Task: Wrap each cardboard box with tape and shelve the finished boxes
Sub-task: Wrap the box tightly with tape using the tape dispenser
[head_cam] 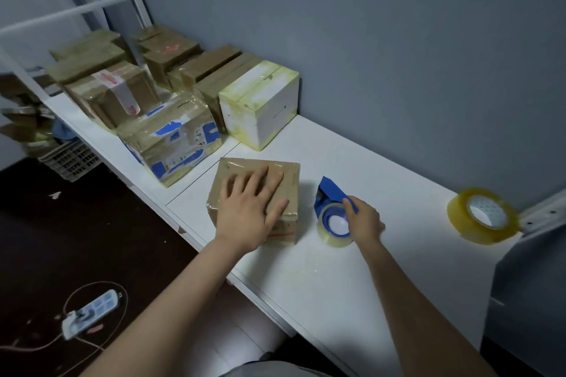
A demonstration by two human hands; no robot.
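Note:
A small brown cardboard box [288, 174] wrapped in clear tape sits on the white table [382, 269]. My left hand [248, 208] lies flat on its top with the fingers spread. To its right a blue tape dispenser [330, 199] with a clear roll stands on the table. My right hand [364, 220] grips the dispenser from the right side, thumb on the blue frame.
Several taped boxes are stacked at the back left, among them a white box [260, 104] and a blue-marked box [171, 144]. A spare tape roll [481, 214] lies at the far right. A white metal frame [61, 15], a crate [70, 159] and a power strip [92, 312] are to the left.

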